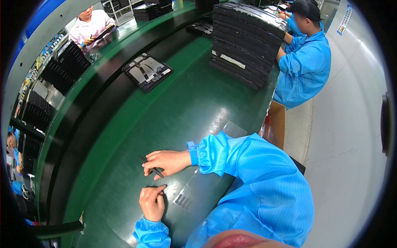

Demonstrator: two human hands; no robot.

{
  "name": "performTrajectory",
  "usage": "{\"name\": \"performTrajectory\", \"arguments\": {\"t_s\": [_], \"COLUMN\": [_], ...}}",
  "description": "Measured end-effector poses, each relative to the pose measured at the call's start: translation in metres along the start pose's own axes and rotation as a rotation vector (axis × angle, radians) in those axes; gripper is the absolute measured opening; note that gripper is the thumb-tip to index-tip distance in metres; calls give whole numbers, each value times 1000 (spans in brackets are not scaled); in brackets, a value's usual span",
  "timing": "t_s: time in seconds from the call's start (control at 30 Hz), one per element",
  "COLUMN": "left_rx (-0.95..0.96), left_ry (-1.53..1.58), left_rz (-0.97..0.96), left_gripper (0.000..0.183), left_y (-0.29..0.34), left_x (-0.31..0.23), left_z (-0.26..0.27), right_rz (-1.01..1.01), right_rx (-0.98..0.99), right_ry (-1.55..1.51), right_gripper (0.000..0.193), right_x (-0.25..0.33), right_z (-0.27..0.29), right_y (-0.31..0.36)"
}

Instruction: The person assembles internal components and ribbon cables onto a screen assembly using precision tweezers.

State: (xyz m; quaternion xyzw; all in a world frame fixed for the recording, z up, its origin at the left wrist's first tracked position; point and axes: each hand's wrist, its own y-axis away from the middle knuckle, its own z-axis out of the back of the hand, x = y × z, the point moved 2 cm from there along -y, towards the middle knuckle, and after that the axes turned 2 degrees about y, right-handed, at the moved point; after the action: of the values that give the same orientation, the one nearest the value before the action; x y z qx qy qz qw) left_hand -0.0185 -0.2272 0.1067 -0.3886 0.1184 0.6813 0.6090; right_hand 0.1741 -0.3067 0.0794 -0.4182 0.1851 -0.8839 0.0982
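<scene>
My right hand (169, 162) reaches across from the right over the green table, a blue strap round its wrist. Its fingers are closed on slim black tweezers (155, 170), which point toward the far left. Nearer to me, my left hand (152, 203) rests low over the table with curled fingers and the index finger reaching right. Whether anything small sits in its fingers is hidden. Just right of it lies a clear plastic sheet (197, 191) with a row of small dark patches (182, 201) at its near left end.
A flat black device panel (147, 71) lies farther off beside the dark belt (93, 97). At the back right stands a tall stack of black trays (247, 45). A cardboard box (276, 124) is by the right table edge. Co-workers (304, 58) sit beyond.
</scene>
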Motion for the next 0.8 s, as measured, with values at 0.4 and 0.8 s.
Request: {"name": "performTrajectory", "arguments": {"t_s": [0.4, 0.8], "left_rx": [7, 11], "left_ry": [2, -9], "left_rz": [10, 36], "left_gripper": [30, 31], "left_y": [-20, -33], "left_x": [-27, -37], "left_z": [-19, -32], "right_rz": [2, 19], "right_rx": [3, 0], "right_ry": [-9, 2], "right_gripper": [33, 32], "right_x": [-2, -6], "right_z": [31, 53], "right_y": [20, 30]}}
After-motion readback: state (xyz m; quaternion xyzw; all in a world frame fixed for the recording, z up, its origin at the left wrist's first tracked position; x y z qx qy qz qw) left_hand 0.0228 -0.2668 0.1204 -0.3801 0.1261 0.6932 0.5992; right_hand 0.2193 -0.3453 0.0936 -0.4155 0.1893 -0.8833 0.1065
